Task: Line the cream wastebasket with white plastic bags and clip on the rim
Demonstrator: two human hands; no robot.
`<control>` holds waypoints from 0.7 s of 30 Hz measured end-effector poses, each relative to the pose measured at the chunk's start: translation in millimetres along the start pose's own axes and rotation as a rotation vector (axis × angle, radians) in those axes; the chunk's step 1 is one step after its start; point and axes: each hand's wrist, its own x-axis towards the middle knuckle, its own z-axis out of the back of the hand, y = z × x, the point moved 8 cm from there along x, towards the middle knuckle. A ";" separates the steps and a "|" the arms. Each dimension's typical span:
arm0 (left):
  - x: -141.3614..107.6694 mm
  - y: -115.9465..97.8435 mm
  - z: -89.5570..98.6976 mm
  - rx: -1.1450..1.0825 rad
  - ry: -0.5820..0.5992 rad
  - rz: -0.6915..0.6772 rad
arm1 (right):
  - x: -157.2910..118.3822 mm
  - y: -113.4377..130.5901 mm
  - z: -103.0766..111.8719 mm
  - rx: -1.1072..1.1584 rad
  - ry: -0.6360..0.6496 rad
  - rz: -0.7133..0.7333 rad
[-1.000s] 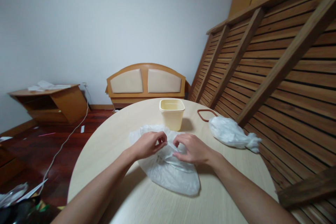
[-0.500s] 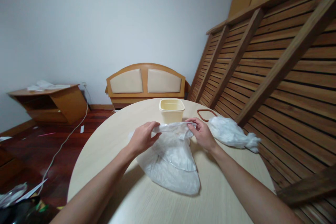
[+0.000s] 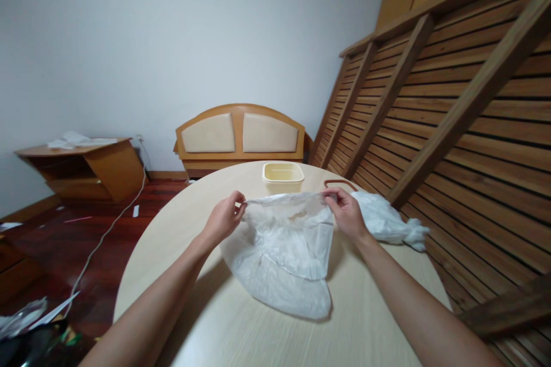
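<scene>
A thin, translucent white plastic bag (image 3: 284, 252) is spread between my two hands, its lower part lying on the round pale table (image 3: 172, 241). My left hand (image 3: 226, 215) pinches the upper left corner of the bag. At the upper right corner, my right hand (image 3: 344, 209) grips the edge between thumb and fingers. The top edge is stretched fairly straight. Just behind it stands a cream square tub (image 3: 283, 176), open at the top, its lower part hidden by the bag.
Right of my right hand lie a bundle of white bags (image 3: 387, 218) and a brown ring-shaped frame (image 3: 338, 182), partly hidden. A slatted wooden panel (image 3: 451, 126) leans at the right. Beyond the table stands a headboard (image 3: 239, 132); a low cabinet (image 3: 99, 169) is at left.
My hands have moved apart, left hand to the left and right hand to the right. The bag's top edge is now stretched wider, and it covers more of the tub's front.
</scene>
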 end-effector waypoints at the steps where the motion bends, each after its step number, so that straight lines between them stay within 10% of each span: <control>1: 0.4 3.2 1.1 -0.009 -0.014 0.025 | -1.3 4.5 -1.4 0.005 0.028 0.026; 12: 11.6 39.7 7.2 -0.481 -0.149 0.215 | -51.6 42.9 -71.0 -0.167 0.868 0.211; 21: 7.9 9.7 14.2 -0.579 -0.158 0.124 | -80.5 13.4 -84.7 -0.523 1.207 -0.009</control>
